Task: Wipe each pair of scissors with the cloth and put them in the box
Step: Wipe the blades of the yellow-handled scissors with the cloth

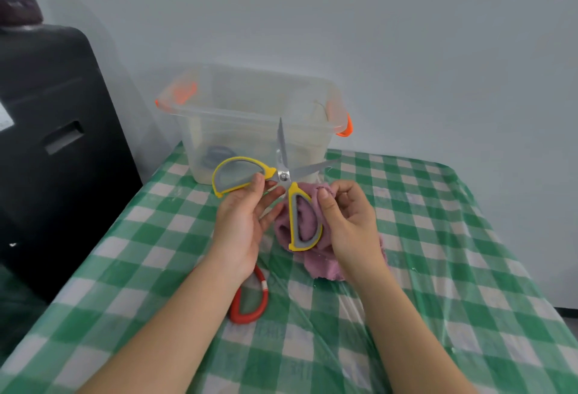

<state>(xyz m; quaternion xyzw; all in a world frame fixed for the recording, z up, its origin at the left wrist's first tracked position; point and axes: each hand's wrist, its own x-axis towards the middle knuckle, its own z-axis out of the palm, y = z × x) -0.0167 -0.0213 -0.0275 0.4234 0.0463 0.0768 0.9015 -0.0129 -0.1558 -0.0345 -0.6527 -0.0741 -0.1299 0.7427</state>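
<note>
A: Where are the yellow-handled scissors (pixel 283 176), taking the clear plastic box (pixel 250 118) as the landmark?

B: They are held up just in front of the box's near wall, blades spread wide. One blade points straight up across that wall, its tip near the rim; the other runs out to the right and slightly upward. One handle loop lies out to the left, the other hangs down toward the person.

A: And the hands?

B: The left hand (pixel 242 221), in front of the box and a little left of its middle, pinches the left loop near the pivot between thumb and fingertips, the other fingers loosely extended. The right hand (pixel 347 221), in front of the box's right half, has its fingers curled round the purple cloth (pixel 309 215), which is bunched behind the hanging handle loop and trails down onto the bench (pixel 438 237).

A: Anything inside the box?

B: A dark, ring-shaped thing shows through the wall at the bottom left; what it is cannot be told.

A: Other scissors?

B: A red handle loop (pixel 250 303) lies on the green-checked bench, well in front of the box, partly hidden under the left wrist.
</note>
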